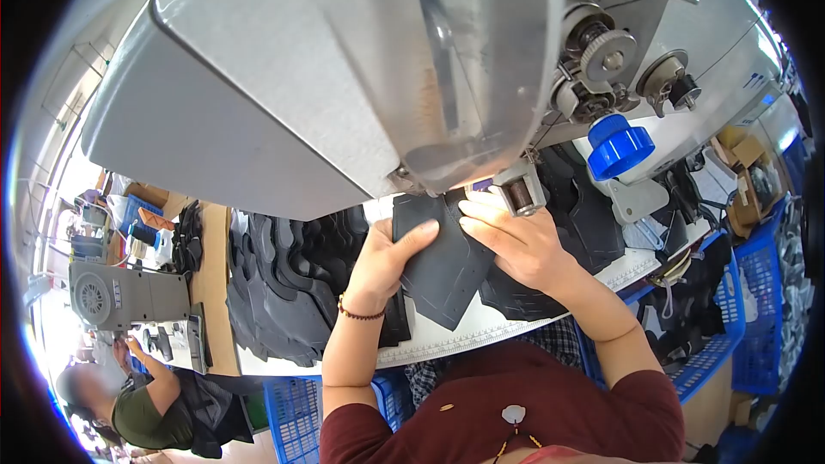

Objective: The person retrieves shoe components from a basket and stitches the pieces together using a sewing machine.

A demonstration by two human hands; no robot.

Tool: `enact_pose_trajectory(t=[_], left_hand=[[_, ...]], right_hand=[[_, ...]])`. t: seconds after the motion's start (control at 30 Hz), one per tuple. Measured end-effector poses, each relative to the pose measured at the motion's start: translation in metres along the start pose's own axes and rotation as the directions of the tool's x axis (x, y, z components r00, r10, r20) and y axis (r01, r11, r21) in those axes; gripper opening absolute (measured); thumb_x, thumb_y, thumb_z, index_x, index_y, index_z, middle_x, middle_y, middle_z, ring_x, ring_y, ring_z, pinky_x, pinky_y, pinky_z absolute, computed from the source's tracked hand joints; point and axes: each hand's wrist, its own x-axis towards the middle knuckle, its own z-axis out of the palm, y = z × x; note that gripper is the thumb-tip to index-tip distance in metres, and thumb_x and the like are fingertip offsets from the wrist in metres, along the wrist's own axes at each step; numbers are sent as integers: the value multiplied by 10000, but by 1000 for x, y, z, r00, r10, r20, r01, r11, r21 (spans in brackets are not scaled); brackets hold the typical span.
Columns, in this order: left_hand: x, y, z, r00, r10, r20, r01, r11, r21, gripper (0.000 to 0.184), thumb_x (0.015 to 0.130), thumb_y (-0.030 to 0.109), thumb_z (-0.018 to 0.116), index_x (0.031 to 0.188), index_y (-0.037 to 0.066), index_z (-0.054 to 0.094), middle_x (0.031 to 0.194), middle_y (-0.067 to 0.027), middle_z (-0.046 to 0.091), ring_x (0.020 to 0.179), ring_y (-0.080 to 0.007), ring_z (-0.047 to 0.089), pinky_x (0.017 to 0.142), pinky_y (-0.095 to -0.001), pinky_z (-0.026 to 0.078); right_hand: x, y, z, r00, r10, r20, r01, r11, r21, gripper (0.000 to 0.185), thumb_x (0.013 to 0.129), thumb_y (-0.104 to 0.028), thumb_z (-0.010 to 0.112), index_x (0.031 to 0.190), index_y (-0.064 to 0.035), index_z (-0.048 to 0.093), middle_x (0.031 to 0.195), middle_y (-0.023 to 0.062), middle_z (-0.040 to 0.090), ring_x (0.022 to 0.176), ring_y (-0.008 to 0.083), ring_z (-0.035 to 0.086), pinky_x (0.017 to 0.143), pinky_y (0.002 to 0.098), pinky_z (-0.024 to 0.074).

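A flat black cut panel (443, 279), with small marks along its edges, lies under the front of a large grey sewing machine (258, 103). My left hand (387, 259) grips the panel's left edge, thumb on top and the other fingers hidden below. On the opposite side, my right hand (522, 245) has its fingertips on the panel close to the needle area, beside a metal roller part (519, 196). The needle itself is hidden. Dark thread runs down from the tension discs (608, 60), above a blue knob (620, 148).
Stacked black panels (288, 301) lie left of my arm, and more black pieces (584, 219) sit right. A ruler strip (481, 337) follows the table's front edge. Blue baskets (292, 417) stand below. At far left a co-worker (155, 408) sits by another machine (129, 296).
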Motion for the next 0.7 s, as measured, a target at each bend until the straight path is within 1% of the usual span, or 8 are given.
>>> enact_pose_trajectory(t=[0.03,0.07,0.17,0.27,0.37,0.47,0.57,0.7], left_hand=[[-4,-1,3,1000,-22,-6,21,1000,-10,134,773,89,623,858,-12,599,734,-39,614,627,-78,565,565,-189,469],[-6,-1,7,1000,2,-23,-1,1000,21,139,754,72,641,860,-8,600,741,-38,617,638,-80,573,574,-191,475],[-5,-1,6,999,49,-13,-47,991,124,130,747,60,646,853,-4,606,739,-36,620,631,-74,570,572,-192,473],[-4,0,11,989,145,-14,-140,973,181,117,748,60,646,842,-2,615,734,-36,623,621,-68,566,567,-190,469],[-1,3,12,991,130,-23,-122,971,204,121,742,49,647,846,-5,615,733,-35,623,618,-65,561,562,-187,465],[1,7,9,995,100,-8,-96,976,196,155,732,33,651,873,-13,605,764,-44,622,639,-72,564,576,-195,472],[2,7,12,992,117,-51,-108,982,157,177,724,21,654,886,-21,598,787,-53,619,657,-83,568,595,-207,479],[3,7,10,991,111,-71,-98,982,163,200,720,19,654,904,-25,589,809,-61,617,676,-93,573,621,-217,483]], right_hand=[[0,1,1,1000,-1,-5,1,1000,1,223,607,-74,578,823,-20,585,785,73,562,786,211,562,795,364,441],[-1,1,2,1000,0,-9,0,1000,2,224,601,-73,582,819,-19,586,788,75,565,784,209,563,792,360,444],[-1,2,0,1000,2,17,-2,1000,-14,216,602,-74,581,812,-26,584,791,71,559,798,210,561,798,362,440],[2,7,-1,1000,-15,8,15,1000,-23,209,595,-75,584,801,-37,582,798,66,554,815,212,558,802,360,438],[3,13,0,1000,-11,17,11,1000,2,203,591,-74,587,792,-45,580,804,66,550,829,212,555,803,358,437],[4,15,0,999,-22,29,23,1000,-14,200,588,-74,590,785,-42,581,810,72,558,819,210,558,788,353,440],[1,15,0,1000,-19,-25,20,1000,24,188,588,-72,589,774,-39,581,819,75,567,811,206,562,774,346,443],[0,15,0,998,-44,-41,45,999,19,180,589,-75,593,764,-38,580,826,73,573,801,201,564,766,339,445]])
